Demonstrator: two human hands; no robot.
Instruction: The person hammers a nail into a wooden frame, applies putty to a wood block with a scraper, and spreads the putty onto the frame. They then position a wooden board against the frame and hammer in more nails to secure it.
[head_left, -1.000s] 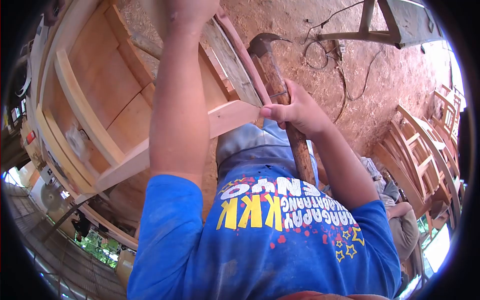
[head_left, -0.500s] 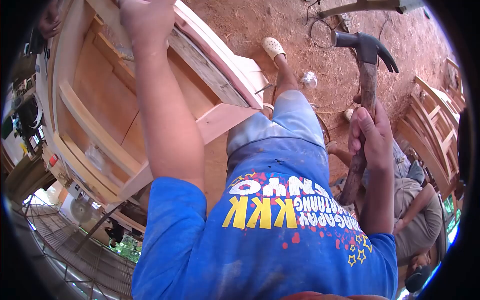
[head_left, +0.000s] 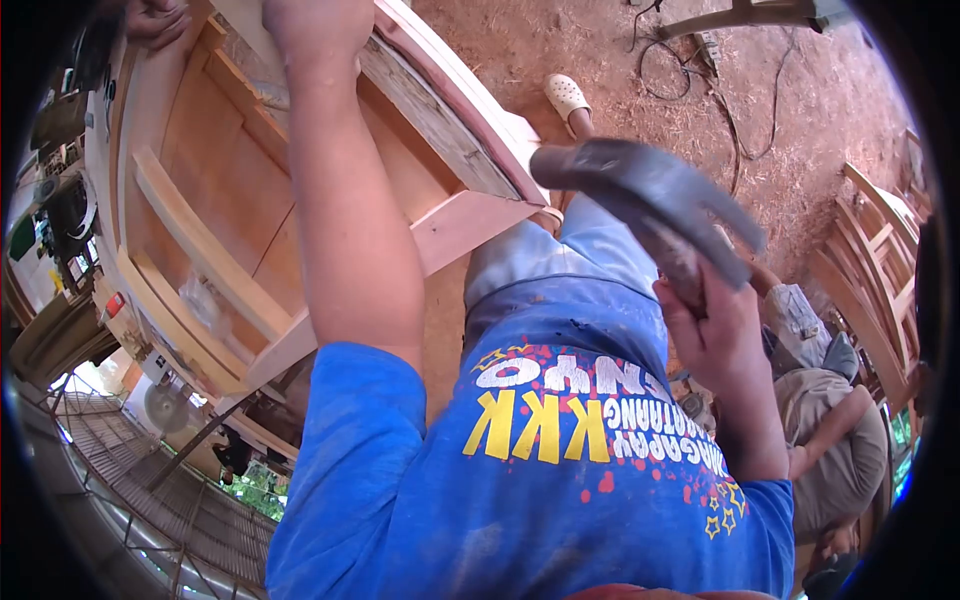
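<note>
My right hand [head_left: 722, 335] is wrapped around the wooden handle [head_left: 675, 262] of a claw hammer [head_left: 640, 185]. The hammer's dark steel head is raised close to the camera, its striking face pointing left over the corner of a curved wooden frame [head_left: 478, 225]. My left hand [head_left: 320, 30] lies over the top part of this frame, at the upper edge of the view. Its fingers are cut off or hidden there. Pale boards and a rough grey strip [head_left: 420, 95] run along the frame's edge below my left hand.
Another person's hand [head_left: 157, 22] is at the frame's far left. A person in a grey shirt [head_left: 830, 440] is low on the right, by stacked wooden frames [head_left: 875, 270]. A black cable [head_left: 735, 150] lies on the dirt floor [head_left: 820, 110]. Further left stands a fan [head_left: 166, 404].
The hammer has swung left and nearer the camera, its head now by the frame's corner. A nail seen there earlier is hidden now. The other person's hand shows more at the upper left.
</note>
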